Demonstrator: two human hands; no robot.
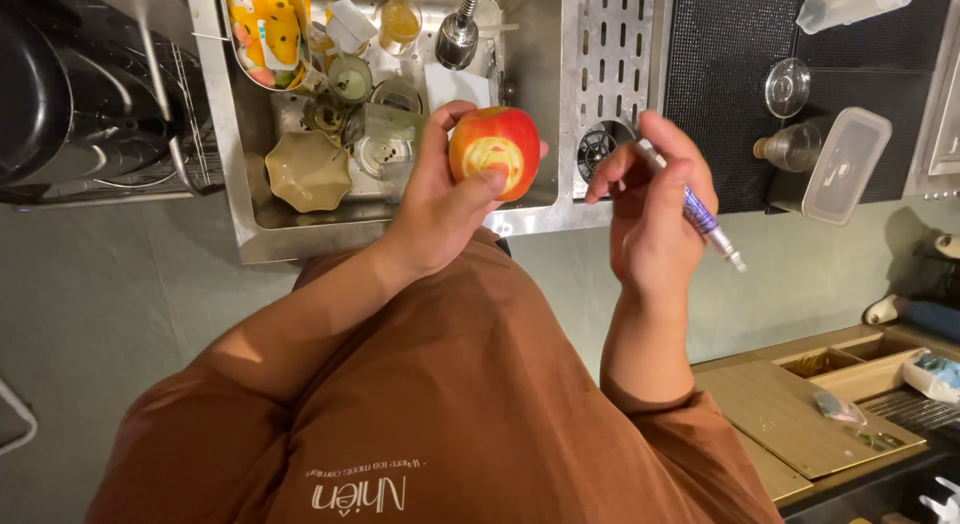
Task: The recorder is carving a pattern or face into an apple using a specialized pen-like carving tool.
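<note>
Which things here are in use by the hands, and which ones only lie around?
In use: left hand holding the carved red apple; right hand holding a thin carving tool.

Lying about: beige bowl in the sink, faucet, lidded plastic container.

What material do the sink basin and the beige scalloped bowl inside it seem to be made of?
Sink basin: likely stainless steel, brushed; grey metallic sheen with soft reflections.
Beige scalloped bowl: probably glazed ceramic, though plastic is possible; smooth, opaque, slightly glossy surface.
</note>
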